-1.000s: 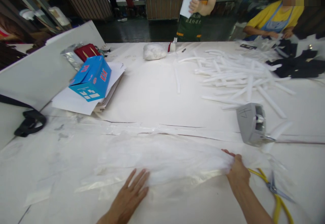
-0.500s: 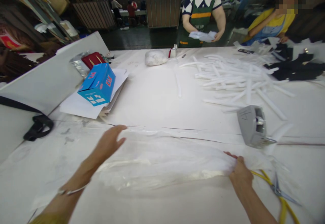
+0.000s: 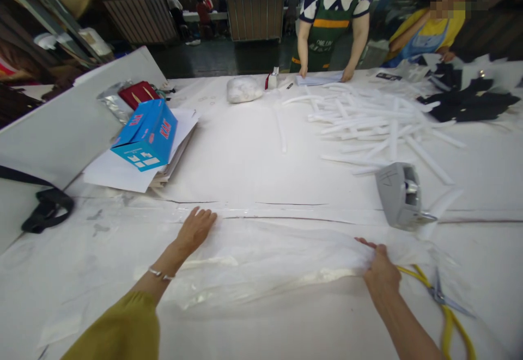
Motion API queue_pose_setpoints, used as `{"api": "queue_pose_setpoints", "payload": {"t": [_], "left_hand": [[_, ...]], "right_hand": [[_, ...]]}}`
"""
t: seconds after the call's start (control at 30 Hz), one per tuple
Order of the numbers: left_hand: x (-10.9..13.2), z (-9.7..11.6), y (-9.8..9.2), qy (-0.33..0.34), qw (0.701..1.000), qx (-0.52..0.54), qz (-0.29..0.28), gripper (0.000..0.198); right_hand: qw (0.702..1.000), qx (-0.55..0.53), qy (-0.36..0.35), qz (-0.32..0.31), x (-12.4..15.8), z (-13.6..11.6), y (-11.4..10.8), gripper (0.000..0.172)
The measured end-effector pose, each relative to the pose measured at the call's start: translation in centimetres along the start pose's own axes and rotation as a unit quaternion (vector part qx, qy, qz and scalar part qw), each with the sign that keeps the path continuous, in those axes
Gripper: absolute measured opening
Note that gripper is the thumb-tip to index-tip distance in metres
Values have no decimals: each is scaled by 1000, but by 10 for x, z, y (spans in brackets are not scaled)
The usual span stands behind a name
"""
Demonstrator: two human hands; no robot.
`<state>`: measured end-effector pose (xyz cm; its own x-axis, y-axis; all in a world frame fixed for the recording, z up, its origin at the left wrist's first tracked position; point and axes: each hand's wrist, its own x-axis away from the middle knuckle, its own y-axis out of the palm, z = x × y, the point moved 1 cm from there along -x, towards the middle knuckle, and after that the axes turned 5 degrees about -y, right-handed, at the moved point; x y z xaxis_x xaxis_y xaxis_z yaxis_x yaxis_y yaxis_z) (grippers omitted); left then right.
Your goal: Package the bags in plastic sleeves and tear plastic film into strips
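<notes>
A long, thin, see-through plastic bag point(image 3: 278, 256) lies crumpled across the white table in front of me. My left hand point(image 3: 197, 228) rests palm down at its upper left edge, fingers slightly apart. Toward the other end, my right hand point(image 3: 381, 273) has its thumb and fingers closed on the plastic. Just right of that hand are yellow-handled scissors point(image 3: 443, 300), blades apart and partly beneath the film. A grey tape dispenser point(image 3: 398, 196) stands behind them.
White foam strips point(image 3: 363, 120) are heaped at the back right, beside black pieces point(image 3: 466, 101). A blue box point(image 3: 145, 134) sits on stacked paper at the left, near a black strap point(image 3: 47, 207). Across the table, a person in a green apron point(image 3: 324, 38) handles a pale sheet point(image 3: 318, 79).
My left hand has moved right and come down onto the plastic, its thumb now out of sight. My right hand keeps its hold. The person opposite has lowered the pale sheet onto the table.
</notes>
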<state>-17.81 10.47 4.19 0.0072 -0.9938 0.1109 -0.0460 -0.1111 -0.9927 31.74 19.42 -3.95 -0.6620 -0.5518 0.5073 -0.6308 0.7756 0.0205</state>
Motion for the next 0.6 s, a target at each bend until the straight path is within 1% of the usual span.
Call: {"api": "queue_pose_setpoints", "payload": {"t": [0.07,0.1,0.13,0.17,0.2,0.23,0.3,0.37,0.4,0.47,0.53,0.6], "left_hand": [[17,-22,-14,-51,999,-16,6,41],[22,-27,-21,-70,997,-20,11,40],[23,-28,-28,-79,997,-19,17,38],[20,-23,-35,-76,997,-12,21,36],[13,-12,-39,-63,998,1,26,37],[3,3,-42,-42,998,19,29,42],[-21,41,-43,1,997,65,39,55],[-42,75,-38,22,992,110,52,50],[-50,87,-35,25,989,130,61,45],[-56,98,-29,22,983,164,84,33],[-52,98,-23,15,976,191,105,24],[-45,95,-15,19,972,209,105,17]], "right_hand": [[1000,-7,10,1,5,-4,2,16],[1000,-10,13,0,7,-5,3,17],[1000,-13,14,0,8,-6,4,18],[1000,-16,15,0,9,-6,4,19],[1000,-18,16,1,9,-6,5,20],[1000,-20,17,4,9,-6,5,20],[1000,-21,16,7,9,-5,5,19],[1000,-19,12,5,7,-5,5,18],[1000,-16,8,4,6,-4,4,18],[1000,-10,-2,-1,3,-3,3,17],[1000,-3,-13,-10,0,0,1,15],[999,1,-25,-28,-4,3,-1,15]]}}
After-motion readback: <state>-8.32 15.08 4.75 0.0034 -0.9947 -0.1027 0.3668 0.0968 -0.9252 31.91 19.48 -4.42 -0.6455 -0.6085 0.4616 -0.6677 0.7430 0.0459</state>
